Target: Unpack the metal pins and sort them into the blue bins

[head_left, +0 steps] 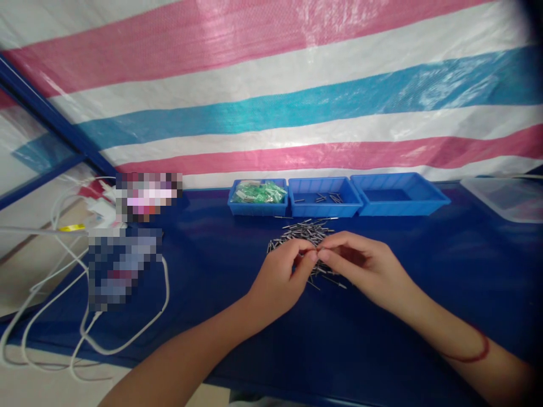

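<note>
Over a loose pile of blind rivets (306, 230), thin and silvery, both my hands come together. My left hand (275, 278) pinches with thumb and index finger. My right hand (375, 271) does likewise, its fingertips meeting those of the left. Whatever sits between the fingertips is too small and covered to make out. Part of the pile is hidden behind the hands, and a few rivets lie scattered around its edges. Behind it, a blue middle bin (326, 210) contains several rivets (336, 198).
A left blue bin (259, 210) holds green-and-clear plastic bags (259, 192). At right are another blue bin (401, 208) and a clear plastic container (503, 198). White cables (167, 282) loop across the blue table's (203, 249) left side, beside blurred-out items. A striped sheet (271, 121) hangs behind.
</note>
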Demonstrator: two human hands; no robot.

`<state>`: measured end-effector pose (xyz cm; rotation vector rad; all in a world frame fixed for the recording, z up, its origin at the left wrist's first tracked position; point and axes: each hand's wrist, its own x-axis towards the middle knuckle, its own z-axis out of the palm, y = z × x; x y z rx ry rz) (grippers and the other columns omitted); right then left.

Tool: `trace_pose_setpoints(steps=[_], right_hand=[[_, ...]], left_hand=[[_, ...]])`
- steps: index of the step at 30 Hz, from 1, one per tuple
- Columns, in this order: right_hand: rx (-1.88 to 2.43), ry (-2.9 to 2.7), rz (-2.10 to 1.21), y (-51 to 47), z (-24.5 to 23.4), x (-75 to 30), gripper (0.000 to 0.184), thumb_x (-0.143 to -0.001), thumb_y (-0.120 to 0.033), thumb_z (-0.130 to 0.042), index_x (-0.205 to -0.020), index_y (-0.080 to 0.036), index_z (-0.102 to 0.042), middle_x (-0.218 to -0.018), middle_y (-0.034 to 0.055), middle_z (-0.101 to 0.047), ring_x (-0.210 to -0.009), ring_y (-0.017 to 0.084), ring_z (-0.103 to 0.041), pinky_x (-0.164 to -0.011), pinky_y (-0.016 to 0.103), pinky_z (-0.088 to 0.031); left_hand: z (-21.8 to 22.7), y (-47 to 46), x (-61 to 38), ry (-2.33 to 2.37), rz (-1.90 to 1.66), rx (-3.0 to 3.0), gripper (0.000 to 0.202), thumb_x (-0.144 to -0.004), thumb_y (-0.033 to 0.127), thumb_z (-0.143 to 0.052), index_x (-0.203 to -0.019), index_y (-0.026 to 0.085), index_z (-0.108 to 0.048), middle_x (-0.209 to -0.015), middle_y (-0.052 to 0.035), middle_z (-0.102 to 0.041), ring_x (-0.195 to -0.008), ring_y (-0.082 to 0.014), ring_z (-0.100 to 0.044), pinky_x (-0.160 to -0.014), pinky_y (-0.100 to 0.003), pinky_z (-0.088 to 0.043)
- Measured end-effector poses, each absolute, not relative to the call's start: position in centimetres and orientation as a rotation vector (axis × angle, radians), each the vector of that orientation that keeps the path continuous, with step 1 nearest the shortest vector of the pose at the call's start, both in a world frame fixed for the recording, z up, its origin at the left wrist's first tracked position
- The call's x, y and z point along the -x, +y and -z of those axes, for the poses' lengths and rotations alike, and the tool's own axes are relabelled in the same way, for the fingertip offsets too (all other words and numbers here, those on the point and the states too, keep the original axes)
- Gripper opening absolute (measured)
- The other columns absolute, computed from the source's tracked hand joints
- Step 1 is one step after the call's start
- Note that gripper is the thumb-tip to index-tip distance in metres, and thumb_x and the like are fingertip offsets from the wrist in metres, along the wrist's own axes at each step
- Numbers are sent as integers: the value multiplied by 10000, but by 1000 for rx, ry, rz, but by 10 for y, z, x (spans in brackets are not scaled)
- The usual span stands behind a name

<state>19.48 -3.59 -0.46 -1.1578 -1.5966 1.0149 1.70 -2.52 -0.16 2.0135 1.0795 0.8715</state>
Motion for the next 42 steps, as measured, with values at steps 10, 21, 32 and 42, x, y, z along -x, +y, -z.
trace_pose_setpoints(steps=[10,21,32,42], right_hand=[[1118,-1748,-781,-38,6,-196,129,-862,-309,-622,-927,-222,-690,-852,57,-683,-742,180,-625,-559,282,-468],[1014,-1907,-577,-43,-2,-195,191,-878,-189,-589,-1006,-266,-707,-856,48,-685,-759,181,-641,-660,325,-513],[1011,-1912,-550,-44,-3,-195,168,-872,-194,-586,-968,-256,-709,-839,52,-683,-719,174,-628,-603,308,-503],[1020,-1898,-504,-44,-5,-193,71,-863,-206,-606,-887,-228,-669,-729,26,-636,-602,136,-552,-533,281,-439]], left_hand=[[4,-22,-18,1022,-833,-2057,221,-934,336,-505,-949,154,-629,-794,-16,-618,-686,-121,-529,-657,-239,-412],[2,-22,-18,941,-796,-2124,175,-920,291,-519,-839,153,-592,-708,11,-530,-644,-111,-477,-608,-225,-380],[-1,-23,-18,957,-761,-2127,210,-918,313,-513,-798,158,-589,-687,15,-542,-619,-106,-482,-584,-218,-380],[0,-22,-19,963,-779,-2106,182,-904,289,-534,-807,158,-616,-697,2,-573,-636,-112,-509,-593,-220,-394]])
